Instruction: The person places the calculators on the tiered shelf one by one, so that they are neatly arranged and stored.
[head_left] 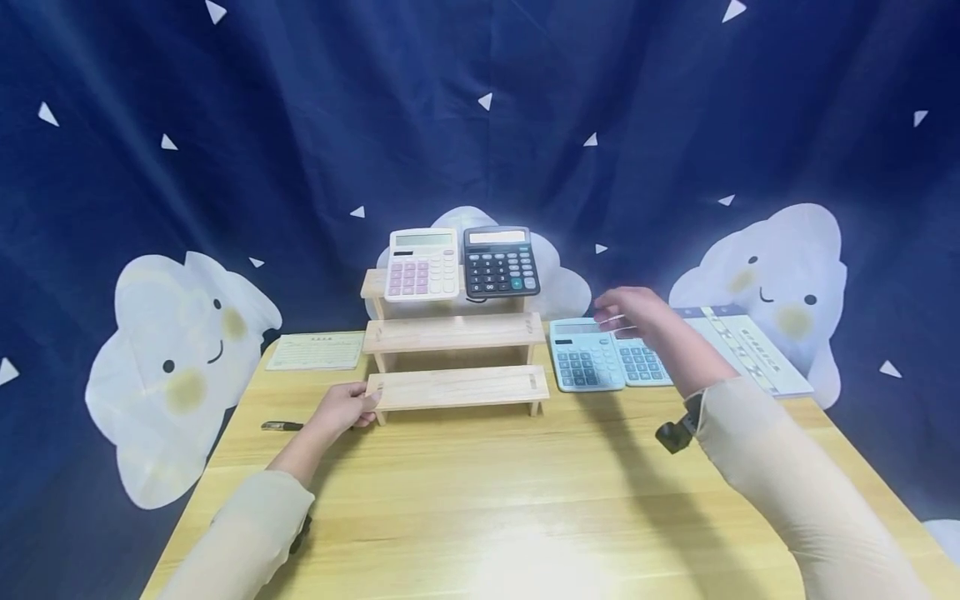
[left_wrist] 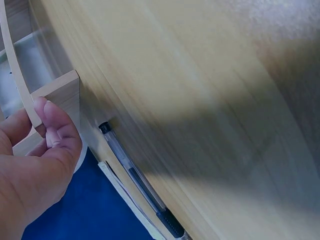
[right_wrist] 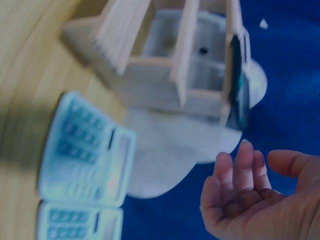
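My left hand (head_left: pixel 345 410) pinches the wooden stand's (head_left: pixel 457 388) low left corner. Right hand (head_left: pixel 636 310), empty, fingers loosely bent, is nearer the light-blue calculator (head_left: pixel 587 367): right of stand, long axis running away from me.

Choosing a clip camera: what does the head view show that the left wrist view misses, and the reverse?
Only head: the black calculator, white calculator, blue calculators and right hand.
Only left wrist: the pen's clear barrel, hidden behind the left arm in the head view.
Both: the left hand gripping the wooden stand, the table and curtain.
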